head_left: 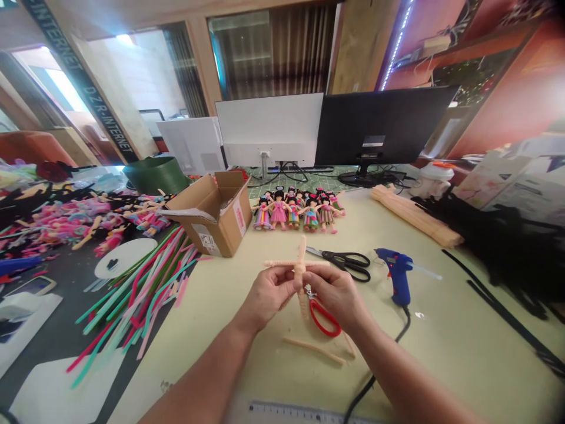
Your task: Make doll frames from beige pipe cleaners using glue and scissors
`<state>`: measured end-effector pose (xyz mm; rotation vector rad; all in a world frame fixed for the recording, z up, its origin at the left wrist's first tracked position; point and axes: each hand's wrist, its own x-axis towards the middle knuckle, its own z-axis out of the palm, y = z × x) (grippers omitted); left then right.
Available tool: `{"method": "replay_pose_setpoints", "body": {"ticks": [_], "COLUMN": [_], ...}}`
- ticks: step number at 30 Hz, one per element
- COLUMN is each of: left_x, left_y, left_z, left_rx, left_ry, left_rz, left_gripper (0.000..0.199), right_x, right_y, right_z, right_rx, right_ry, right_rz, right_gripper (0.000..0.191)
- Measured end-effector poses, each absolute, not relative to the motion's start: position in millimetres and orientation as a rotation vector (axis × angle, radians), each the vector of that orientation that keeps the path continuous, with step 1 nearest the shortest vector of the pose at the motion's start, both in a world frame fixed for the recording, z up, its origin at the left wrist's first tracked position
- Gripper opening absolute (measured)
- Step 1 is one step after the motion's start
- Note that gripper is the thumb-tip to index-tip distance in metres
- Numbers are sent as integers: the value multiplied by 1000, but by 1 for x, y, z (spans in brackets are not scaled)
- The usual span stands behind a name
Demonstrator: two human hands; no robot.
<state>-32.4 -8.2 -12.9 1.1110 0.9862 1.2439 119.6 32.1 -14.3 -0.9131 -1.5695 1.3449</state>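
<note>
A beige figure of twisted pipe cleaners (299, 271) is held up over the pale yellow table mat, with an upright stem, a side arm pointing left and a lower part hanging down. My left hand (270, 293) pinches its middle from the left. From the right, my right hand (334, 290) pinches it at the same height, fingertips close to the left ones. Red-handled pliers or scissors (325, 318) lie partly behind my right hand. Loose beige pipe cleaner pieces (313, 350) rest on the mat below.
Black scissors (348, 261) and a blue glue gun (397, 277) lie right. Behind stand small dolls (293, 212), a cardboard box (216, 218) and monitors (384, 126). Colored pipe cleaners (136, 288) lie left, a beige bundle (417, 218) back right, a ruler (300, 410) in front.
</note>
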Motion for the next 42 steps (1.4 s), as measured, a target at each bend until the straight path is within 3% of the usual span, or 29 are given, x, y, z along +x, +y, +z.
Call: {"method": "replay_pose_setpoints", "body": {"ticks": [8,16,34,42], "left_x": [-30,-31,-27,-19], "left_y": [-13,-13,-16,-15], "left_z": [-5,-6,-2,-8], "left_rx": [1078,1027,1039,1050], "left_ry": [851,836,779,959], "left_rz": [1185,1141,1067,1314], "left_gripper": [46,48,44,38], "right_x": [122,133,124,123], "right_y": [29,37,23,28], "right_z": [-3,-8,-1,-6], "right_rx": [-823,-825,-794,-964], "right_ry": [-1389,-1445,-1360,-1427], "right_rz": [1784,1878,1851,1519], "right_gripper": [24,34,30,32]}}
